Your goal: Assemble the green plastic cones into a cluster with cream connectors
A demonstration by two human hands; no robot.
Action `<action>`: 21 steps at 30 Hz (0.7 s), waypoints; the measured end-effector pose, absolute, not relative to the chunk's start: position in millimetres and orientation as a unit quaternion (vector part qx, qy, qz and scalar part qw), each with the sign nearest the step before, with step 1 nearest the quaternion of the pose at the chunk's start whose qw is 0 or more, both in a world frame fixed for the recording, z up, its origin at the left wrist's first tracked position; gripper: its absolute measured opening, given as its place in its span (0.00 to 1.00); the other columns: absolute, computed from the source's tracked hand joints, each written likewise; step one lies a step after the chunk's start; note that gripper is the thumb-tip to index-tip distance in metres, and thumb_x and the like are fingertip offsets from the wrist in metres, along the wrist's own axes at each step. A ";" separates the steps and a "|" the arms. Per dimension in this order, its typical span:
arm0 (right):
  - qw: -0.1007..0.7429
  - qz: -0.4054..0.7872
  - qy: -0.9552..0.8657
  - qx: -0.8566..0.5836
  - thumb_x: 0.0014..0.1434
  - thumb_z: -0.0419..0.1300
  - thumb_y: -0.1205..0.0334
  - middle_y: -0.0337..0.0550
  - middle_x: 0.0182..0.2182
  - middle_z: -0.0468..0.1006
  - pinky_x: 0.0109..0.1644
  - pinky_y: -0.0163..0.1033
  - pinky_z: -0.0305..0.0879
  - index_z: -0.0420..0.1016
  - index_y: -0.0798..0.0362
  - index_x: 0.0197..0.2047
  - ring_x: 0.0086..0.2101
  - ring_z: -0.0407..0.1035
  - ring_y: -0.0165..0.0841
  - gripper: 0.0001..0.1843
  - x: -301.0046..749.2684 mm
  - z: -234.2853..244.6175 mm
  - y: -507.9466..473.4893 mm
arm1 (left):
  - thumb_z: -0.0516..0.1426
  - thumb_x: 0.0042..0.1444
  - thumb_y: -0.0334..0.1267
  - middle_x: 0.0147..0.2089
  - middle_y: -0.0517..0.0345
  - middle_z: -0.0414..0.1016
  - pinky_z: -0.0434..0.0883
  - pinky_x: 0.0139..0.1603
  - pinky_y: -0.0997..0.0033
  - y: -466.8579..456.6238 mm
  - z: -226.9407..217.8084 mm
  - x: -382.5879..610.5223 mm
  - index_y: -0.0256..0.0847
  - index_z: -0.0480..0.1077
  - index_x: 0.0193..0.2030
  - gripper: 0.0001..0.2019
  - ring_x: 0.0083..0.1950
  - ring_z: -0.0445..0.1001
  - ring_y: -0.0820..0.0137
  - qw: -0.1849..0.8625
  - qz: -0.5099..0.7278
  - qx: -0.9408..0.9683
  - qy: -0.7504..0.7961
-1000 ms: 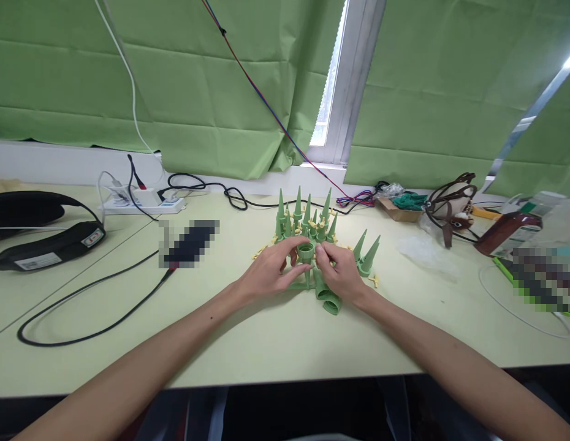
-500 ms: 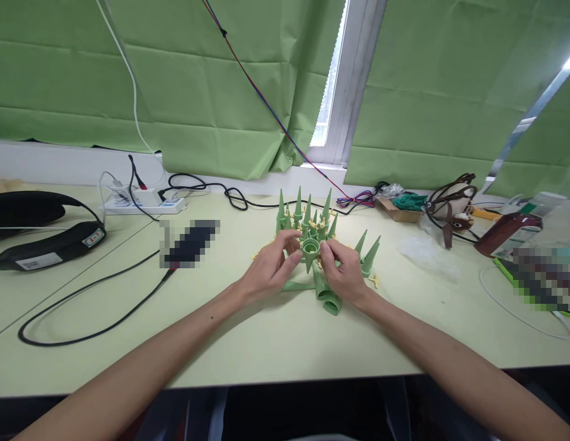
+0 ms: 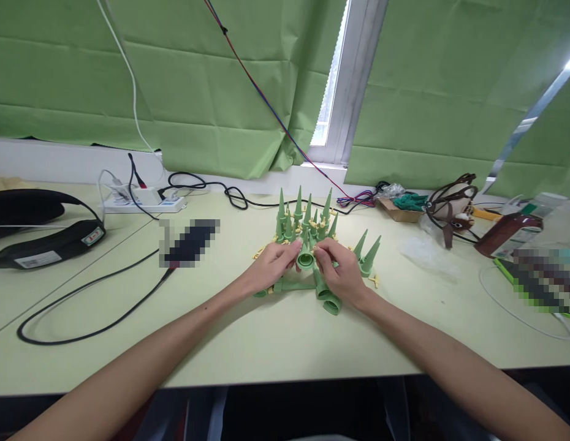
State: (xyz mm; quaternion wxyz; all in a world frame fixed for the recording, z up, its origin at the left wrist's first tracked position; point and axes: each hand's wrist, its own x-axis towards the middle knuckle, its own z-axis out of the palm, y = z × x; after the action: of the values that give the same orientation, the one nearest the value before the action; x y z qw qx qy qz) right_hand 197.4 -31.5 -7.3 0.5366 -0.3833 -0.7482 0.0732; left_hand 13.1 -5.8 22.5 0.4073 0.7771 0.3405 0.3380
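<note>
A green hollow plastic cone (image 3: 306,261) is held up between my hands, its round open end facing me. My left hand (image 3: 274,264) pinches it from the left with thumb and fingers. From the other side, my right hand (image 3: 341,267) has its fingers closed at the cone's right edge. A small yellowish bit shows at those fingertips, too small to make out. Behind the hands stand several green spiked cones (image 3: 307,211) with small yellow pieces among them. Green tube parts (image 3: 331,304) lie below my right hand, and a flat green part (image 3: 296,284) lies below the held cone.
To the right stand two more green cones (image 3: 369,257) beside a loose yellow piece (image 3: 375,281). Further right are a clear plastic bag (image 3: 427,254), a small cardboard box (image 3: 399,211) and a brown bottle (image 3: 510,234). A black cable (image 3: 96,343) and a power strip (image 3: 144,207) are on the left.
The green cone has been tipped so its opening faces me, and sits slightly lower. My left hand has closed from a loose, spread pose onto it. My right hand has barely moved.
</note>
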 end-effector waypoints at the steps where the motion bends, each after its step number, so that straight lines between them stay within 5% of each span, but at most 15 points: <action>1: 0.536 0.073 -0.749 -0.382 0.70 0.49 0.59 0.37 0.23 0.68 0.29 0.37 0.58 0.66 0.51 0.32 0.24 0.62 0.30 0.14 197.5 -7.5 -31.3 | 0.46 0.64 0.60 0.16 0.63 0.54 0.64 0.25 0.71 -6.2 23.7 13.4 0.40 0.55 0.18 0.30 0.19 0.56 0.76 0.412 0.335 0.777 0.338; 7: 0.530 0.070 -0.756 -0.379 0.70 0.49 0.60 0.37 0.24 0.69 0.30 0.37 0.59 0.68 0.51 0.34 0.25 0.63 0.30 0.12 198.6 -8.2 -29.6 | 0.52 0.62 0.58 0.17 0.64 0.55 0.57 0.21 0.72 -2.6 23.4 10.5 0.39 0.59 0.22 0.26 0.19 0.56 0.76 0.450 0.326 0.764 0.328; 21: 0.525 0.071 -0.760 -0.377 0.69 0.50 0.62 0.37 0.25 0.69 0.31 0.36 0.59 0.68 0.52 0.33 0.25 0.63 0.29 0.12 197.8 -7.3 -28.7 | 0.57 0.60 0.53 0.24 0.62 0.59 0.60 0.23 0.75 -2.6 25.0 9.1 0.38 0.67 0.28 0.19 0.24 0.58 0.77 0.434 0.333 0.779 0.305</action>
State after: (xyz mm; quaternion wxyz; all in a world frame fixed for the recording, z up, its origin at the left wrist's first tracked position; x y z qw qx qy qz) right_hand 197.8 -28.7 -7.3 0.5247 -0.3768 -0.7600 0.0712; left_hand 9.1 -2.6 25.0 0.4342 0.7794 0.3049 0.3333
